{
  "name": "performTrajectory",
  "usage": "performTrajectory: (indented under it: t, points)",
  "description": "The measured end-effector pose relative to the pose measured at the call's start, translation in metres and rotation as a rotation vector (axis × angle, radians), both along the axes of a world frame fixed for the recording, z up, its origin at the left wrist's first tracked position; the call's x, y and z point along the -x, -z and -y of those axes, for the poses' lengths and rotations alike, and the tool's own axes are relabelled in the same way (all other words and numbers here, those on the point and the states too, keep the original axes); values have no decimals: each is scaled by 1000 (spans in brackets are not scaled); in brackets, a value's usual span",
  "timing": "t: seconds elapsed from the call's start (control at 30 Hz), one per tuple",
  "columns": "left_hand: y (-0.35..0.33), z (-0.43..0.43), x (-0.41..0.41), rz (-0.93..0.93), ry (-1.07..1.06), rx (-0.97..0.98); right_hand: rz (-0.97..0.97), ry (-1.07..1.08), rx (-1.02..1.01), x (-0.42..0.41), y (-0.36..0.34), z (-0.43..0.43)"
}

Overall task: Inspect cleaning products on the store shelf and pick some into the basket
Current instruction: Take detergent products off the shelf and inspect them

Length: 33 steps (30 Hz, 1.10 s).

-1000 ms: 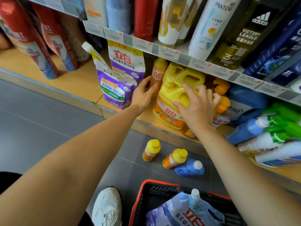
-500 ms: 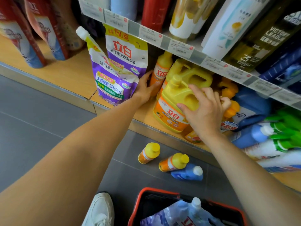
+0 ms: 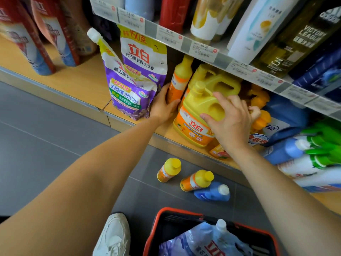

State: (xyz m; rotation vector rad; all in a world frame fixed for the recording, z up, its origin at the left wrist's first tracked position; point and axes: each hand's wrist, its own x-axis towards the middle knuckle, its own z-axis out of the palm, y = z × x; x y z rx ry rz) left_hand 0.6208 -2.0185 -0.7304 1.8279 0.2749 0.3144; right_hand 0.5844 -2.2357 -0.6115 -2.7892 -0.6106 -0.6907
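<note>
View down at a low wooden store shelf (image 3: 73, 78) stocked with cleaning products. A large yellow jug (image 3: 199, 111) with an orange label stands at the shelf's front edge.

The right hand (image 3: 232, 122) lies over the jug's top and handle. Its fingers are bent and spread across the yellow plastic and the thumb is on the front face, so it grips the jug.

Just left of the jug, the left hand (image 3: 162, 106) wraps round the lower part of a slim orange bottle (image 3: 180, 80) with a yellow neck. This bottle stands upright on the shelf.

Directly behind the jug stands a second jug (image 3: 221, 84) of the same yellow. Further left of the jug, beyond the slim bottle, two purple refill pouches (image 3: 129, 89) stand one in front of the other. The front pouch has a white spout at its top corner.

Right of the jug, small orange bottles (image 3: 262, 122) are partly hidden by the right hand. Further right lie blue and white bottles with green caps (image 3: 317, 145).

Above the jug, a rail of price tags (image 3: 203, 48) fronts an upper shelf of tall bottles.

Below the jug, three small bottles lie on the grey floor (image 3: 36, 145). Two are orange bottles with yellow caps (image 3: 168, 169) and one is a blue bottle (image 3: 214, 193) with a white cap. The nearer orange one touches the blue one.

Further below the jug, at the bottom edge of the view, a red-rimmed black basket (image 3: 156, 228) holds a pale blue pouch (image 3: 203, 242) with a white cap. Down and left of the jug is a white shoe (image 3: 114, 235).
</note>
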Motion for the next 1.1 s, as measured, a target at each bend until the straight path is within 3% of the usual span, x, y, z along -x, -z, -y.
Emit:
performTrajectory:
  t: [0.23, 0.43, 0.67, 0.8, 0.9, 1.03, 1.1]
  points:
    - [0, 10, 26, 0, -139, -215, 34, -11, 13, 0, 0, 0]
    - [-12, 18, 66, -69, -218, -255, -7, -1, 24, 5, -4, -2]
    - [-53, 5, 121, -147, -98, -416, -103, 26, 102, 13, -14, -7]
    - [-97, -1, 151, -154, 34, -536, -324, -1, 133, 14, -36, -2]
    - [-132, -2, 171, -119, 139, -655, -470, -98, 15, 22, -64, 5]
    - [-169, 6, 195, -81, 279, -750, -661, -342, -462, 60, -102, 30]
    - [-183, 15, 207, -33, 317, -791, -691, -437, -556, 83, -113, 49]
